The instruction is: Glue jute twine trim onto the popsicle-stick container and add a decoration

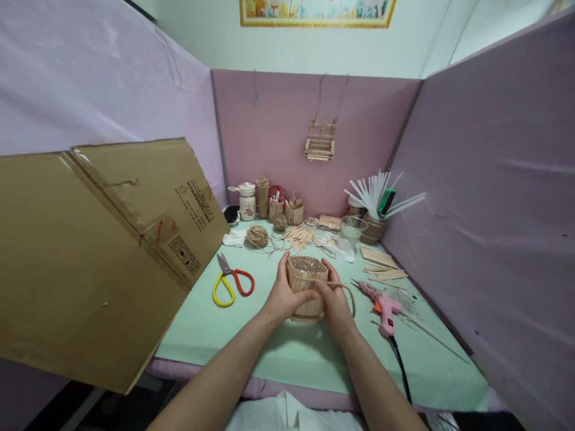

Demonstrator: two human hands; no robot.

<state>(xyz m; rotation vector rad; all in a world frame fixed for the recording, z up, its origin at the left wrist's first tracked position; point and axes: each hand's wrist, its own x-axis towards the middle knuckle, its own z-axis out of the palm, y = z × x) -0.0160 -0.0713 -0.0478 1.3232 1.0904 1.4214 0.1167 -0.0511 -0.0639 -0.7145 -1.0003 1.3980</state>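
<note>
Between my two hands is a small round cup covered in upright wooden craft sticks, its clear inside showing at the top. My left hand wraps its left side, the thumb across the front. My right hand grips the right side, with thumb and fingertips pressing a length of jute twine near the cup's upper part. The twine's loose end loops down beside my right hand. Another band of twine circles the cup's bottom edge. The cup stands upright, a little tilted; whether its base touches the table is hidden.
Scissors with yellow and red handles lie left. A pink glue gun with a black cord lies right, near wooden sticks. Behind are a twine ball, loose sticks and a clear bowl. A cardboard sheet leans at left.
</note>
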